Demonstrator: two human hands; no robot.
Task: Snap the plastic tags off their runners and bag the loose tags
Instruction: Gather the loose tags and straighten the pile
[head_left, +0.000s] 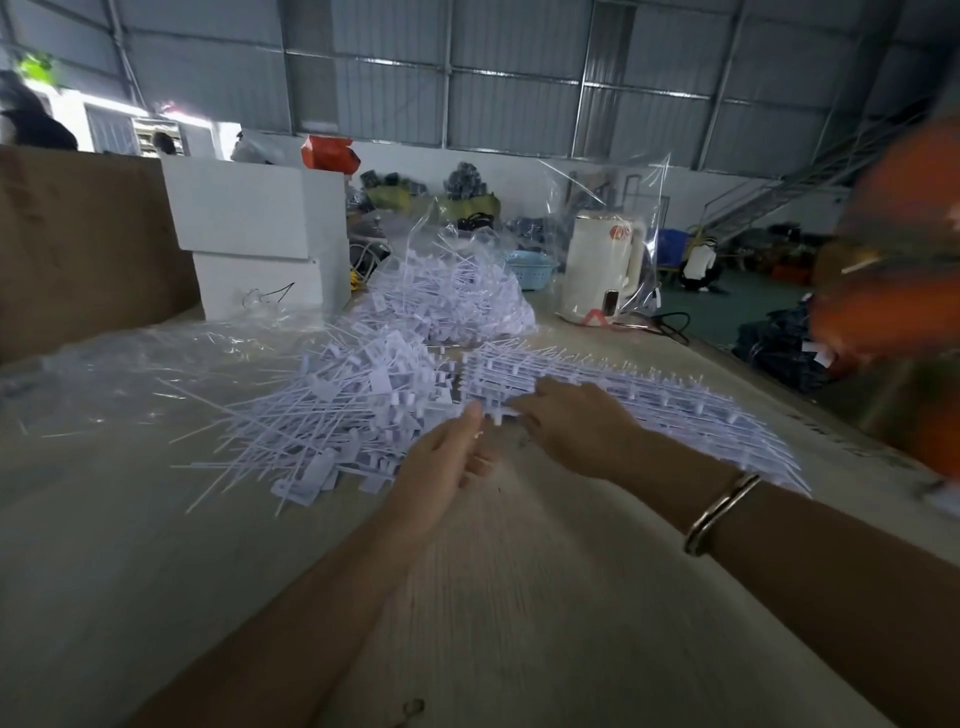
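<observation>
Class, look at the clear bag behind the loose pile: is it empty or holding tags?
Holding tags: the clear bag bulges with white tags.

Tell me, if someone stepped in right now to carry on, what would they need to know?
Left hand: fingers curled at the edge of the loose tags; whether it grips any is blurred.
Right hand: rests on the near end of the stack of tag runners, fingers at a runner; grip unclear.
Done: a heap of snapped-off tags lies left of the hands; a clear bag behind it already holds many.
Left: the runner stack to the right is unsnapped, and the loose heap is not yet bagged.
</observation>
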